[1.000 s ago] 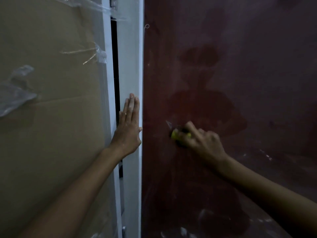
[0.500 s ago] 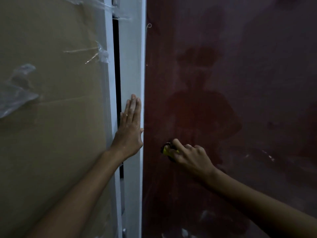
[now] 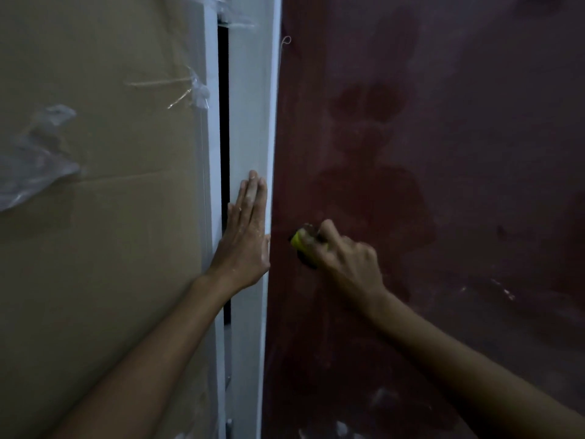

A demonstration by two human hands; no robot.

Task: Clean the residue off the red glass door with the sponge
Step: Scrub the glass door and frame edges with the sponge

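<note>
Cardboard (image 3: 95, 248) with torn plastic film (image 3: 34, 160) fills the far left, then a white door frame (image 3: 247, 90) where the left hand (image 3: 245, 242) lies flat, fingers straight and grasping nothing. Just right of it, near the left edge of the red glass door (image 3: 443, 153), the right hand (image 3: 345, 261) clenches its grip round the yellow sponge (image 3: 299, 242), pressed on the glass. Judging by the pale residue (image 3: 503, 291) low and to the right of the sponge, that hand is the 1 placed to reach it.
</note>
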